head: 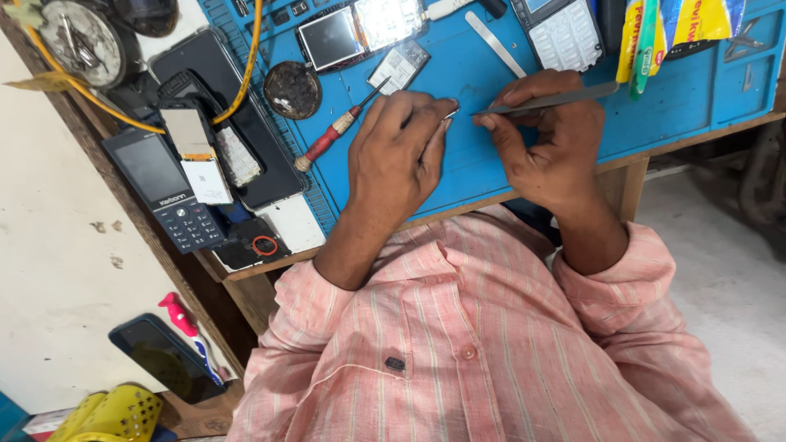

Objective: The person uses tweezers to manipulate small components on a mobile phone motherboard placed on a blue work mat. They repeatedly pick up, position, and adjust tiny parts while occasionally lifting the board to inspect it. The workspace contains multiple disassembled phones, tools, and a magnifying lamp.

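We see both hands over the near edge of a blue mat (696, 98) that lies on the tabletop (622, 168). The right hand (544, 139) is closed on metal tweezers (548, 100), pinched between thumb and fingers. The tweezers lie almost level across the scene: their long axis runs left to right, the tip points left toward the other hand, and the blunt end rises slightly to the far right. The left hand (397, 155) is curled, its fingertips closed on a tiny metal part (452, 115); what the part is, we cannot tell. The tweezer tip stops just beside that part, with a small gap between the two hands.

Left of the left hand a red-handled screwdriver (332, 135) lies slanted, its tip pointing to the far right. Beyond it sits a round dark dish (292, 90) with a few pale specks inside. At the far left a round tin (80, 42) holds small metal bits. A dark keypad phone (164, 190) lies at the left edge of the tabletop, and an open phone (360, 29) rests on the far part of the mat.
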